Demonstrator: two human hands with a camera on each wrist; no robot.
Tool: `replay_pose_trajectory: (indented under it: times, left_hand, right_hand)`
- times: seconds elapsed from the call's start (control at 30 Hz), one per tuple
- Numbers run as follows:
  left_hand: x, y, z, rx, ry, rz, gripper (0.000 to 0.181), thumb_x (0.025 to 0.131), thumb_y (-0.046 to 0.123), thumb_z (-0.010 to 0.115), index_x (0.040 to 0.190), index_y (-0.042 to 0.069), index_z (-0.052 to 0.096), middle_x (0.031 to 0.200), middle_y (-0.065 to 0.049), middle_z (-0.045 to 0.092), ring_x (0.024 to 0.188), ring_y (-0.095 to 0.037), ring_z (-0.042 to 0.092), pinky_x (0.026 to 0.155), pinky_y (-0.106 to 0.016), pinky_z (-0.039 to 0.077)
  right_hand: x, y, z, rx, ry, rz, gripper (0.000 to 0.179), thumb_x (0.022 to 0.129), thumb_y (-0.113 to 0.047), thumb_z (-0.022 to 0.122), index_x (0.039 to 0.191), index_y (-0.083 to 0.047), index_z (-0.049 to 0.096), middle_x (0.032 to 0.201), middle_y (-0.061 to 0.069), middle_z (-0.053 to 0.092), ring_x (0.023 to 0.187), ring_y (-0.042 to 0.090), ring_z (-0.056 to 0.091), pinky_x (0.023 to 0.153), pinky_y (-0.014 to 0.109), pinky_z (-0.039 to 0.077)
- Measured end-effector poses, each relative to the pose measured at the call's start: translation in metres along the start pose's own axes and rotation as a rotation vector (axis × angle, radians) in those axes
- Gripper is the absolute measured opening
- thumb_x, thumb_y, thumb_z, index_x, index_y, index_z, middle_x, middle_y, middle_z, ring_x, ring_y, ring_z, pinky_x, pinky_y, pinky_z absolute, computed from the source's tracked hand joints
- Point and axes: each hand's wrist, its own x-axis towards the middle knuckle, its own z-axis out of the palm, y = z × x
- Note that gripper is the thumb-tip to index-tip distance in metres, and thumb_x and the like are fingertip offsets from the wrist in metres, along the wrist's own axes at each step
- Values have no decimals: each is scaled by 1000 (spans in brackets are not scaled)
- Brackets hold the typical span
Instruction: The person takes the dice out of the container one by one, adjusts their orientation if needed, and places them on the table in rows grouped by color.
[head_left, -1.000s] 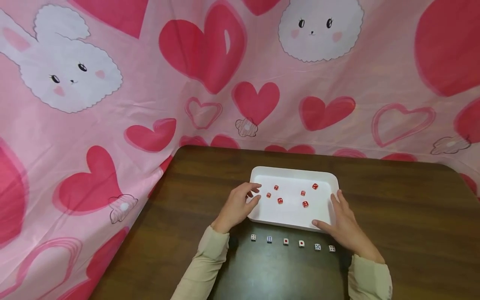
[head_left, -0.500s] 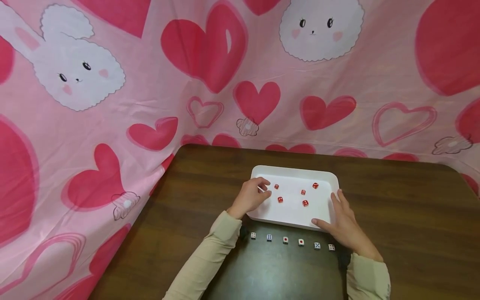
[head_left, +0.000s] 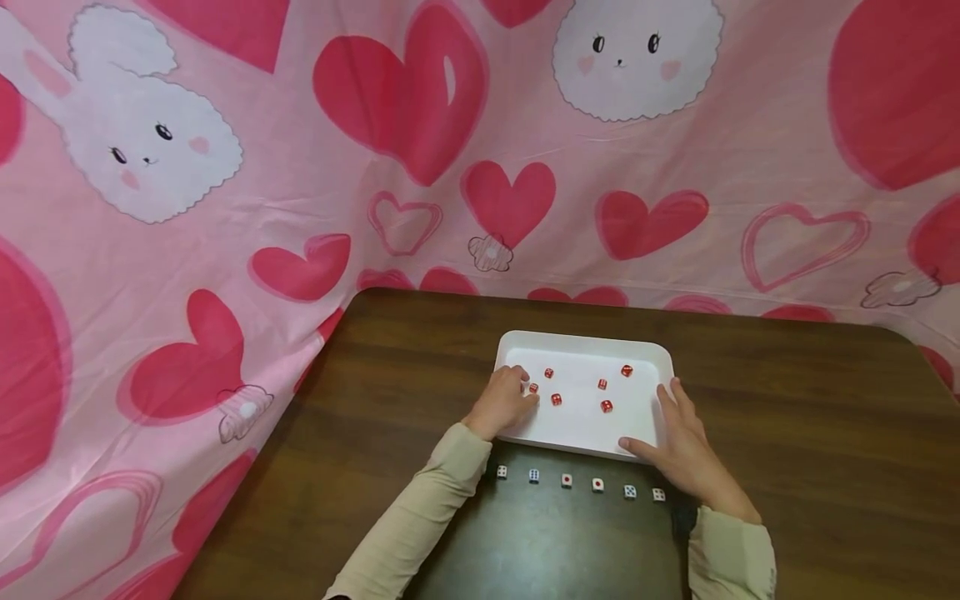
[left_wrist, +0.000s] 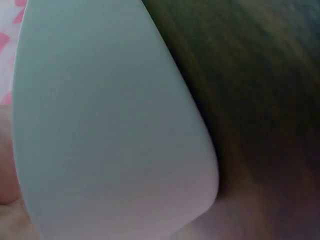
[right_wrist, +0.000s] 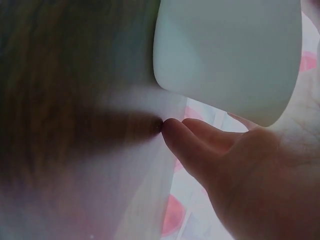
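Observation:
A shallow white tray [head_left: 585,437] holds several red dice, grouped loosely left and right. My left hand [head_left: 501,404] reaches over its left end, fingers bent downward. One red die [head_left: 533,388] shows between the fingertips and thumb; whether they touch it is unclear. Only the tray's outer wall [left_wrist: 115,120] and a sliver of hand fill the left wrist view. My right hand [head_left: 686,446] rests against the tray's right end, fingers fairly straight, thumb extended over the near right corner. In the right wrist view the thumb [right_wrist: 192,145] points past the tray corner [right_wrist: 225,60].
Several white dice [head_left: 566,481] stand in a row on the dark wooden table [head_left: 810,417], just in front of the tray. A pink curtain [head_left: 675,158] with hearts and rabbits hangs behind the table and along its left side.
My left hand moved rightward over the left red dice, hiding one, then drew slightly back and lower so that die shows again. The right hand stayed at the tray. The dice kept their places.

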Motion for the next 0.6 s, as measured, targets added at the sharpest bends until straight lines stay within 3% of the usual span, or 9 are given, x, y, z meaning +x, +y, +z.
replay_pose_trajectory:
  times: [0.23, 0.6]
  left_hand:
    - [2, 0, 2, 46, 6, 1, 22, 84, 12, 68, 95, -6, 62, 83, -12, 56, 81, -22, 50, 79, -32, 45]
    - [5, -3, 4, 68, -66, 21, 23, 85, 12, 67, 103, -3, 64, 88, -12, 58, 85, -22, 49, 78, -31, 43]
  right_hand:
    - [0, -2, 0, -6, 5, 0, 114, 78, -46, 76, 152, 5, 6, 158, 27, -9, 138, 58, 8, 100, 77, 19]
    - [0, -2, -1, 4, 6, 9, 114, 77, -45, 77, 152, 6, 7, 158, 28, -8, 138, 58, 8, 101, 77, 19]
